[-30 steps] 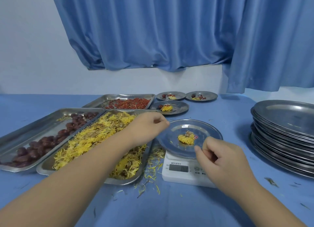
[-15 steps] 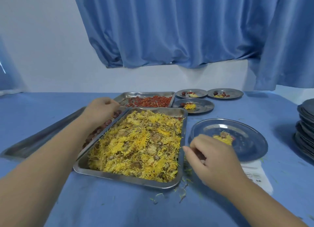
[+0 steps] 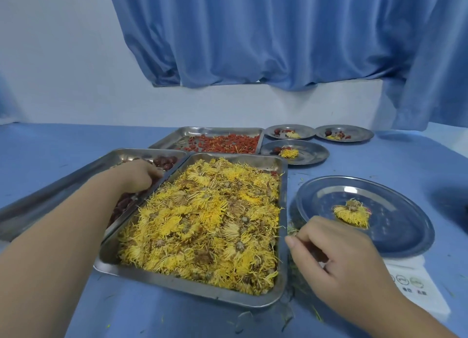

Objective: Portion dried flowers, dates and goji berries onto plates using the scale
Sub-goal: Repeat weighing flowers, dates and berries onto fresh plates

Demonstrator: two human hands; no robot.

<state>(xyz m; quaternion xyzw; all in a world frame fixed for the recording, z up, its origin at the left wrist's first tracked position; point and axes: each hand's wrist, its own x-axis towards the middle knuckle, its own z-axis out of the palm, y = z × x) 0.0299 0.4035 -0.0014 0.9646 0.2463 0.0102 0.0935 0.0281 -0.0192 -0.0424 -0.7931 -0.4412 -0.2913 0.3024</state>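
Note:
My left hand [image 3: 136,177] reaches into the long steel tray [image 3: 63,185] of dark red dates [image 3: 166,161]. Its fingers point down among the dates and the fingertips are hidden. My right hand [image 3: 336,256] hovers with loosely curled fingers beside the near rim of a round steel plate [image 3: 400,231]. That plate sits on the white scale [image 3: 415,284] and carries one dried yellow flower [image 3: 352,212]. Between my arms lies the tray [image 3: 192,288] heaped with dried yellow flowers [image 3: 207,223]. Behind it a tray [image 3: 174,137] holds red goji berries [image 3: 225,145].
Three filled plates stand at the back right: one [image 3: 311,158] nearest the flower tray, two [image 3: 304,131] [image 3: 359,134] behind it. Loose petals litter the blue tablecloth [image 3: 379,165] around the scale. A blue curtain [image 3: 278,33] hangs behind the table.
My left hand left the plate on the scale, crossed over the flower tray and went down into the date tray. The view swung left. My right hand stayed by the plate.

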